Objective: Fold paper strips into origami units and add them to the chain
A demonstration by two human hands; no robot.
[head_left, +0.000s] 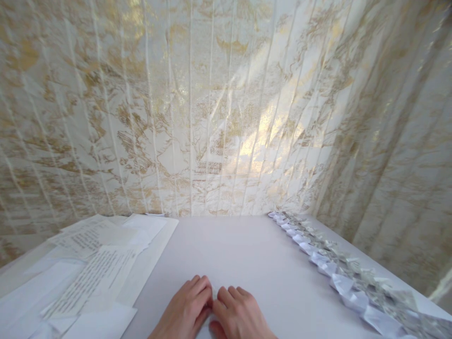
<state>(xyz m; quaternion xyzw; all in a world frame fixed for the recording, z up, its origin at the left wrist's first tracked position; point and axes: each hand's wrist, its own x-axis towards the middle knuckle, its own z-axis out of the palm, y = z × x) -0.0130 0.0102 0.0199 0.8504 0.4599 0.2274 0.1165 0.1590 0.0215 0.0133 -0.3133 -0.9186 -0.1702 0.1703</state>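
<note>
My left hand (187, 308) and my right hand (238, 313) rest side by side on the white table (247, 249) at the bottom middle of the view. Their fingertips meet and press down on a small piece of white paper (214, 294), of which only a sliver shows between the fingers. Both hands have their fingers curled together over it. The rest of the paper is hidden under the hands.
Loose printed sheets (95, 268) lie spread over the table's left side. A long row of folded paper pieces (339, 270) runs along the right edge from the back to the front. A gold-patterned curtain (219, 108) hangs right behind the table.
</note>
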